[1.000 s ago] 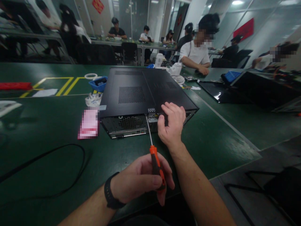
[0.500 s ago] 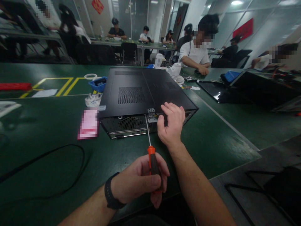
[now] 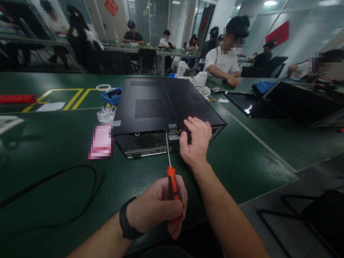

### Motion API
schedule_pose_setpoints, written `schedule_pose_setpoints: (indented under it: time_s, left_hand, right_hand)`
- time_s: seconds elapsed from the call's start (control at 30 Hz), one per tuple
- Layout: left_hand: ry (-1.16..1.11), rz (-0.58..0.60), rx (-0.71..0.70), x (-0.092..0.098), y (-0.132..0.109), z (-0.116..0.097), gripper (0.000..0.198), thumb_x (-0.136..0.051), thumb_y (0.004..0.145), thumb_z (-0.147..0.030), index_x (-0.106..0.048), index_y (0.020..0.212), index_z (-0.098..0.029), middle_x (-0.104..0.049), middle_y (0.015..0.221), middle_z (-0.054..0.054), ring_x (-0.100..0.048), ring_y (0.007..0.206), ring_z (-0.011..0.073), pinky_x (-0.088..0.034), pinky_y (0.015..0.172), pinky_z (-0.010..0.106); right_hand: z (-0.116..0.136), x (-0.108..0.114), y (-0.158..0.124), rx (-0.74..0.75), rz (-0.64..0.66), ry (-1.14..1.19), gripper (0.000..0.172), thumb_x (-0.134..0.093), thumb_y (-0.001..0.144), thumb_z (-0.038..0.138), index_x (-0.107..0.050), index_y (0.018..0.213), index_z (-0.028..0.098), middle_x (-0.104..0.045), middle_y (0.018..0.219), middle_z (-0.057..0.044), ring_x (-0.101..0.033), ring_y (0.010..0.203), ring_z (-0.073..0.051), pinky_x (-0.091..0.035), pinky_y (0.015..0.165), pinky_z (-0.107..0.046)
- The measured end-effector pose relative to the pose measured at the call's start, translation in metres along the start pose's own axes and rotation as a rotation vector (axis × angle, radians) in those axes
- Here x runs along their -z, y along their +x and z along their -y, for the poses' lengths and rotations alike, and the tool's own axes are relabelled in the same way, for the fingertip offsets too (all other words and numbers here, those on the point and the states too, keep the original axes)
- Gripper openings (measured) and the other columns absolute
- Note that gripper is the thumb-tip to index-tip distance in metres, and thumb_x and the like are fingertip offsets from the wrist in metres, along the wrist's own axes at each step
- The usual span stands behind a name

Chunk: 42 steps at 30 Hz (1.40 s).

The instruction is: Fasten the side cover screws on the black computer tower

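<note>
A black computer case (image 3: 150, 89) lies flat on the green table, with its rear panel facing me. My left hand (image 3: 158, 208), a dark band on its wrist, is closed around the orange and black handle of a screwdriver (image 3: 172, 179). The screwdriver's shaft points away from me, and its tip meets the upper edge of the rear panel, beside the round fan grille (image 3: 150, 141). My right hand (image 3: 196, 143) rests on the case's near edge, right of the tip, fingers spread on the top cover. Whatever the tip touches is too small to make out.
Left of the case are a pink packet (image 3: 100, 141), a crumpled white item (image 3: 106, 114) and a blue tray (image 3: 111, 96). A black cable (image 3: 88, 166) curves across the left. A white fan (image 3: 200, 80) stands behind; an opened black case (image 3: 303, 100) lies right. Another person (image 3: 223, 64) sits opposite.
The screwdriver handle has turned within my left hand, showing more orange, and has shifted slightly left. My left fingers have moved with it. The right hand and the case stay put.
</note>
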<state>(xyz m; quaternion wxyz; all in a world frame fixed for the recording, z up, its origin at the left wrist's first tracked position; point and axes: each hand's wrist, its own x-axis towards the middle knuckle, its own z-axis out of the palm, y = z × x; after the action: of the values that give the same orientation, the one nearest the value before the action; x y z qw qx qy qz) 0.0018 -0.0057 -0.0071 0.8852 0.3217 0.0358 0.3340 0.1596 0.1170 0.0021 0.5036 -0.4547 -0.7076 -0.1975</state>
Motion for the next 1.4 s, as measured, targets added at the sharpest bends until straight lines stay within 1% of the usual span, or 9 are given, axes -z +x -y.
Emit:
schedule_pose_setpoints:
  time_s: [0.17, 0.3, 0.47, 0.67, 0.87, 1.0, 1.17, 1.3, 1.4]
  left_hand:
    - [-0.005, -0.016, 0.033, -0.002, 0.000, -0.002, 0.032, -0.077, 0.086, -0.038, -0.060, 0.102, -0.016, -0.065, 0.079, 0.000, -0.064, 0.051, 0.0085, -0.046, 0.047, 0.016]
    - [-0.001, -0.019, 0.041, -0.004, 0.001, -0.005, 0.030, -0.077, 0.086, -0.036, -0.061, 0.100, -0.015, -0.065, 0.081, 0.001, -0.064, 0.053, 0.0079, -0.046, 0.048, 0.016]
    - [0.006, -0.024, 0.018, -0.004, 0.001, -0.005, 0.029, -0.077, 0.085, -0.036, -0.058, 0.092, -0.015, -0.063, 0.077, 0.000, -0.061, 0.049, 0.0078, -0.048, 0.047, 0.018]
    - [0.012, -0.039, 0.003, -0.003, 0.003, -0.004, 0.031, -0.079, 0.083, -0.037, -0.057, 0.085, -0.015, -0.057, 0.069, -0.003, -0.056, 0.043, 0.0063, -0.048, 0.043, 0.017]
    - [0.008, -0.035, -0.003, -0.004, 0.004, -0.003, 0.032, -0.080, 0.083, -0.037, -0.058, 0.084, -0.014, -0.058, 0.066, -0.003, -0.056, 0.043, 0.0062, -0.050, 0.044, 0.018]
    - [0.006, -0.024, -0.006, -0.005, 0.005, -0.003, 0.031, -0.079, 0.084, -0.037, -0.058, 0.084, -0.014, -0.058, 0.066, -0.003, -0.056, 0.043, 0.0060, -0.051, 0.045, 0.018]
    - [0.010, -0.005, -0.020, -0.006, 0.005, -0.004, 0.030, -0.078, 0.085, -0.036, -0.058, 0.084, -0.014, -0.057, 0.067, -0.003, -0.057, 0.044, 0.0060, -0.051, 0.044, 0.017]
    - [-0.009, -0.007, -0.031, -0.006, 0.005, -0.004, 0.029, -0.079, 0.084, -0.034, -0.058, 0.085, -0.014, -0.058, 0.069, -0.003, -0.056, 0.044, 0.0050, -0.052, 0.046, 0.017]
    - [-0.014, 0.010, -0.026, -0.006, 0.005, -0.004, 0.029, -0.079, 0.084, -0.035, -0.059, 0.086, -0.013, -0.059, 0.070, -0.003, -0.056, 0.044, 0.0047, -0.053, 0.046, 0.018]
  right_hand:
    - [-0.001, 0.000, -0.001, -0.003, 0.023, -0.020, 0.036, -0.051, 0.094, 0.028, -0.062, 0.127, 0.020, -0.069, 0.131, -0.010, -0.058, 0.132, -0.024, -0.031, 0.121, -0.051]
    - [0.000, -0.001, -0.002, 0.000, 0.031, -0.020, 0.039, -0.052, 0.093, 0.029, -0.060, 0.130, 0.019, -0.067, 0.134, -0.011, -0.056, 0.134, -0.025, -0.029, 0.123, -0.053]
    - [0.007, -0.001, -0.003, 0.034, -0.028, -0.023, 0.041, -0.060, 0.090, 0.032, -0.059, 0.129, 0.020, -0.062, 0.139, -0.013, -0.052, 0.138, -0.028, -0.030, 0.122, -0.055]
    - [0.019, -0.003, -0.001, 0.091, -0.093, -0.020, 0.034, -0.068, 0.088, 0.036, -0.063, 0.119, 0.024, -0.068, 0.128, -0.008, -0.057, 0.130, -0.027, -0.033, 0.120, -0.053]
    - [0.026, -0.013, -0.001, 0.106, -0.064, -0.001, 0.023, -0.072, 0.089, 0.031, -0.070, 0.111, 0.030, -0.073, 0.121, -0.003, -0.059, 0.127, -0.024, -0.033, 0.120, -0.051]
    - [0.028, -0.016, -0.002, 0.116, -0.070, 0.029, 0.016, -0.070, 0.091, 0.027, -0.073, 0.107, 0.031, -0.075, 0.114, -0.001, -0.063, 0.120, -0.021, -0.035, 0.118, -0.048]
    - [0.029, -0.016, -0.002, 0.147, -0.063, 0.072, 0.015, -0.068, 0.092, 0.022, -0.073, 0.103, 0.030, -0.077, 0.112, 0.000, -0.067, 0.116, -0.019, -0.039, 0.116, -0.045]
    - [0.030, -0.017, -0.002, 0.174, -0.098, 0.085, 0.016, -0.068, 0.092, 0.018, -0.071, 0.105, 0.027, -0.078, 0.110, -0.001, -0.068, 0.114, -0.018, -0.041, 0.115, -0.044]
    - [0.030, -0.017, -0.003, 0.185, -0.103, 0.088, 0.018, -0.068, 0.091, 0.017, -0.070, 0.106, 0.027, -0.078, 0.111, -0.001, -0.069, 0.114, -0.018, -0.041, 0.114, -0.044]
